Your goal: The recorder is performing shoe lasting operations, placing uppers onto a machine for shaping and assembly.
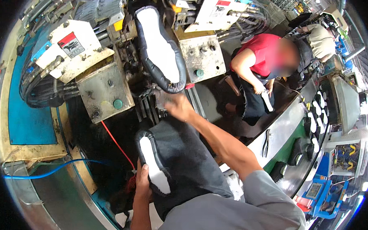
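Observation:
My left hand [142, 181] grips a black shoe upper [153, 162], its white sole side turned up, over my lap. The thumb lies along the upper's edge; the other fingers are hidden beneath. A second black shoe upper [158, 46] sits sole side up in the machine [130, 47] in front of me, its white insole board showing. Just below the toe of that upper, my right hand [179, 108] is at the machine's front. Motion blurs its fingers, so I cannot make out whether it grips anything.
Metal control boxes with green buttons [118, 104] flank the machine's middle, with bundled black hoses [39, 90] at left. A blue air hose [77, 160] crosses at left. At right, a co-worker [258, 66] holds a white piece beside a conveyor [290, 159] carrying several shoe parts.

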